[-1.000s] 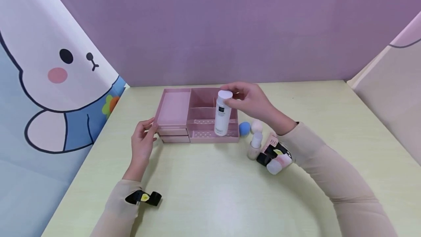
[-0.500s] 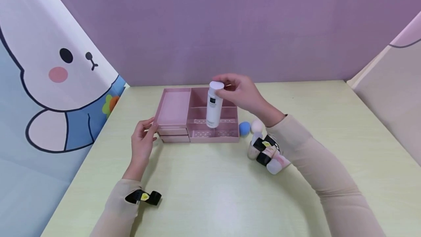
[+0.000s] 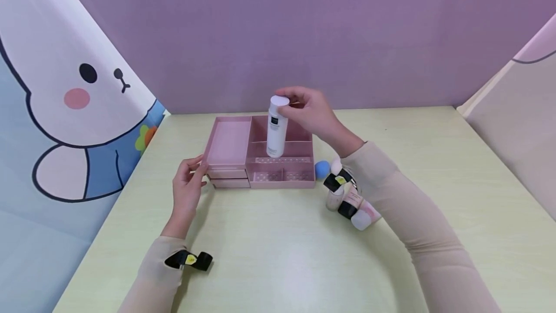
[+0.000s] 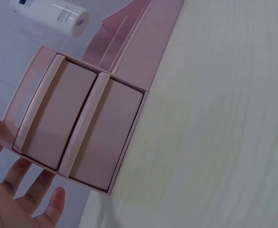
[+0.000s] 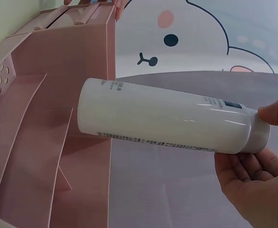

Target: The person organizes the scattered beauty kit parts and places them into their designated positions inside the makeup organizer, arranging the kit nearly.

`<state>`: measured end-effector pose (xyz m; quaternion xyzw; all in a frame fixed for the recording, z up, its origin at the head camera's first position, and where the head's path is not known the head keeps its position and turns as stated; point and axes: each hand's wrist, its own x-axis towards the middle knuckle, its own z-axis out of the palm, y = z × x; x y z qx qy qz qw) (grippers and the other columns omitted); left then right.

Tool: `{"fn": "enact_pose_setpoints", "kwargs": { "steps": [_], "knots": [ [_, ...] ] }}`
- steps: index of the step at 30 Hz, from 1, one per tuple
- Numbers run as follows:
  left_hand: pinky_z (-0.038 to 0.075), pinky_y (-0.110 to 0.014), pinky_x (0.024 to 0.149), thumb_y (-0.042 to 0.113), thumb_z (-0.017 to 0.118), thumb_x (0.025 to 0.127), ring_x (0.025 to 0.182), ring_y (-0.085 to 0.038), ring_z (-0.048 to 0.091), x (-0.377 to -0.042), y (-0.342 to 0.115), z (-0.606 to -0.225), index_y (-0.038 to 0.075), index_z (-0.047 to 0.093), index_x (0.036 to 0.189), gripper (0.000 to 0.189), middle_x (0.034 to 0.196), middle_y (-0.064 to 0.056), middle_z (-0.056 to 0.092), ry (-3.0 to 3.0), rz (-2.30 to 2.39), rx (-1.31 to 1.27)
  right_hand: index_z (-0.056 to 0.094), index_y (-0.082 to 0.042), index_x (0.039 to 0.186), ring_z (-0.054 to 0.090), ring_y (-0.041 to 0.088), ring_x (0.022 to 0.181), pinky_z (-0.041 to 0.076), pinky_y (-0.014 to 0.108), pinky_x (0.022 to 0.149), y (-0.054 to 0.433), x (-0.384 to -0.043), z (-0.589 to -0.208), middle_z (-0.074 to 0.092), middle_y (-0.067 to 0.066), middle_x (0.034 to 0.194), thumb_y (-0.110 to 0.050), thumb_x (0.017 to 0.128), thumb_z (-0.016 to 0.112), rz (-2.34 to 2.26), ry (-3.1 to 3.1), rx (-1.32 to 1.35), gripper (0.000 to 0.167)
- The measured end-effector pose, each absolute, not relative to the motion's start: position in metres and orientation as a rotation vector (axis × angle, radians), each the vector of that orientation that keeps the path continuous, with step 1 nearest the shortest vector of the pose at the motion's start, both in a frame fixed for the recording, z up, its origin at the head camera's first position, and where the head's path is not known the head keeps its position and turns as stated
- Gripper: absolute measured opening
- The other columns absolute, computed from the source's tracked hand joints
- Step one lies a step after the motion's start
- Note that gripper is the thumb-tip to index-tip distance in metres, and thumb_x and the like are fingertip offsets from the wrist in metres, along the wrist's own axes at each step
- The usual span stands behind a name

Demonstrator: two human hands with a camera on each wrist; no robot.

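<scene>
My right hand (image 3: pixel 310 112) pinches a white bottle (image 3: pixel 276 134) by its cap, thumb on one side and fingers on the other. In the head view the bottle hangs upright over the pink desk organizer (image 3: pixel 228 141), overlapping its middle compartments. Its base points towards the dividers in the right wrist view (image 5: pixel 143 116). At the organizer's left front corner, my left hand (image 3: pixel 187 185) rests against the side wall with loosely bent fingers. Two drawers (image 4: pixel 103 133) in the organizer's front are closed in the left wrist view.
Right of the organizer lie a blue ball-shaped sponge (image 3: pixel 322 170) and a paler one (image 3: pixel 336 166). In front of them are a small clear bottle (image 3: pixel 334 200), a black-capped tube (image 3: pixel 350 203) and a white-capped pink tube (image 3: pixel 366 215), partly behind the right wrist strap. A purple backdrop (image 3: pixel 304 37) stands behind the table.
My right hand has carried the white bottle left and farther back, from the organizer's front right compartments to over its middle. The left hand has stayed at the organizer's corner.
</scene>
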<state>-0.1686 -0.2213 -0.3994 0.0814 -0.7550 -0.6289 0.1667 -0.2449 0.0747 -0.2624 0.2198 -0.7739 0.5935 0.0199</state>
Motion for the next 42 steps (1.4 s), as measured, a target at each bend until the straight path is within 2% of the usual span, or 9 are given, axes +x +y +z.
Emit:
{"fn": "enact_pose_setpoints", "kwargs": {
  "steps": [21, 33, 42],
  "knots": [
    [0.051, -0.021, 0.069, 0.023, 0.058, 0.101, 0.086, -0.007, 0.057, -0.166, -0.223, -0.397, 0.006, 0.059, 0.129, 0.032, 0.096, 0.011, 0.058, -2.148, -1.792, 0.233, 0.066, -0.005, 0.128, 0.062, 0.020, 0.102, 0.053, 0.033, 0.086, 0.052, -0.281, -0.268, 0.068, 0.008, 0.120, -0.006, 0.092, 0.068, 1.957, -2.316, 0.533, 0.036],
    [0.051, -0.021, 0.070, 0.025, 0.058, 0.102, 0.088, -0.007, 0.057, -0.165, -0.222, -0.397, 0.007, 0.059, 0.129, 0.033, 0.097, 0.010, 0.057, -2.158, -1.795, 0.243, 0.064, 0.005, 0.127, 0.063, 0.025, 0.105, 0.052, 0.030, 0.090, 0.039, -0.297, -0.280, 0.067, 0.018, 0.119, 0.002, 0.090, 0.068, 1.970, -2.233, 0.583, 0.037],
    [0.051, -0.021, 0.070, 0.024, 0.058, 0.101, 0.087, -0.007, 0.057, -0.164, -0.222, -0.397, 0.005, 0.058, 0.129, 0.033, 0.096, 0.011, 0.057, -2.160, -1.789, 0.226, 0.063, 0.002, 0.129, 0.062, 0.025, 0.107, 0.052, 0.032, 0.091, 0.033, -0.300, -0.293, 0.065, 0.015, 0.121, 0.001, 0.091, 0.069, 1.963, -2.254, 0.596, 0.038]
  ]
}}
